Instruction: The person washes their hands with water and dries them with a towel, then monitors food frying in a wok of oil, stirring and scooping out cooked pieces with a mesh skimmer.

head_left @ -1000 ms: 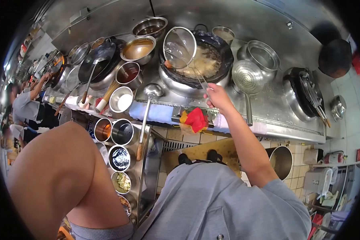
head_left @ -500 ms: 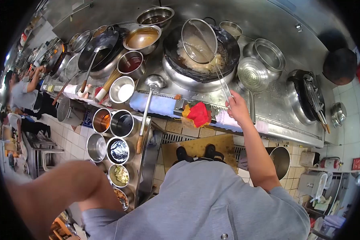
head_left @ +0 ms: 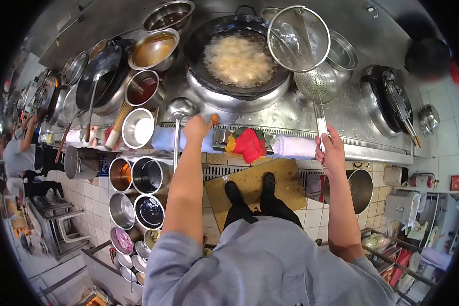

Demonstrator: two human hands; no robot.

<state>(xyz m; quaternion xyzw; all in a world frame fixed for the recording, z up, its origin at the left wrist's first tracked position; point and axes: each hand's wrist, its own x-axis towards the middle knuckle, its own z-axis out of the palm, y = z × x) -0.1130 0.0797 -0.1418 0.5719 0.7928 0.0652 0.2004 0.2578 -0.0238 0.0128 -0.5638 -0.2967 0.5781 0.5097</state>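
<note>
My right hand [head_left: 331, 148] is closed around the handle of a fine mesh strainer [head_left: 299, 38], whose round basket hangs right of the wok over a perforated ladle [head_left: 316, 84]. In the black wok [head_left: 199, 43], pale pieces [head_left: 238, 60] bubble in foaming oil. My left hand [head_left: 197, 127] reaches to the counter's front edge, its fingers beside a small orange-brown piece [head_left: 214, 119]; whether they grip it I cannot tell. A solid ladle [head_left: 182, 108] lies just left of that hand. Red and yellow cloths [head_left: 249, 145] sit between my two hands.
Metal bowls of sauce [head_left: 155, 48] and a second wok [head_left: 98, 84] stand at the left. Several pots [head_left: 148, 174] are below them. Another wok [head_left: 380, 102] is on the right, and a large pot [head_left: 361, 191] is beneath the counter. Other people [head_left: 20, 153] are at far left.
The strainer has moved right, off the wok. My left hand has come forward from the lower left to the counter edge, near the orange-brown piece. The oil foams more widely.
</note>
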